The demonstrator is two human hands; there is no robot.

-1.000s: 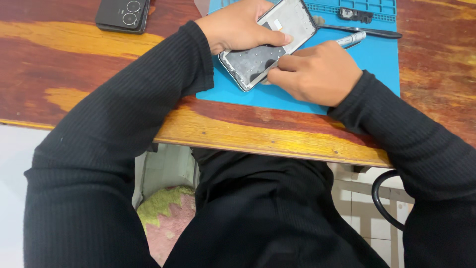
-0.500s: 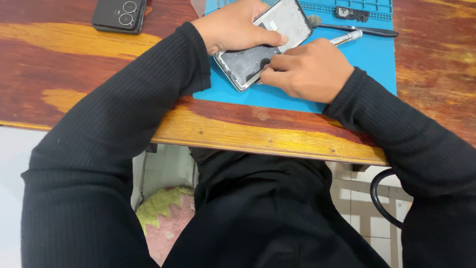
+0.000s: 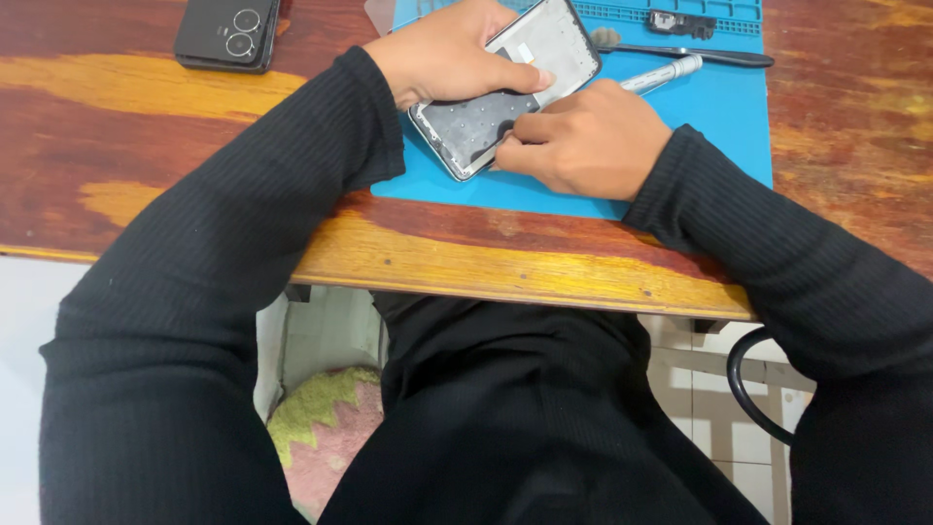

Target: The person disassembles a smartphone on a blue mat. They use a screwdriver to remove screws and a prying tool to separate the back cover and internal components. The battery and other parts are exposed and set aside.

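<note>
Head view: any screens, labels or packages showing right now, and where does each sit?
Opened phone frame: on the blue mat, held by left hand and right hand; rectangular, silver rim, grey and white inside.
Black phone: far left on the wooden table, camera side up, screen hidden.
No packages or signs.

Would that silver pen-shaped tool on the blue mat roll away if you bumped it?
Probably a little. The pen-shaped tool looks round and smooth, so a nudge could start it rolling. The blue mat looks flat and grippy, which likely stops it soon. It also lies beside the right hand, which may block it.
</note>
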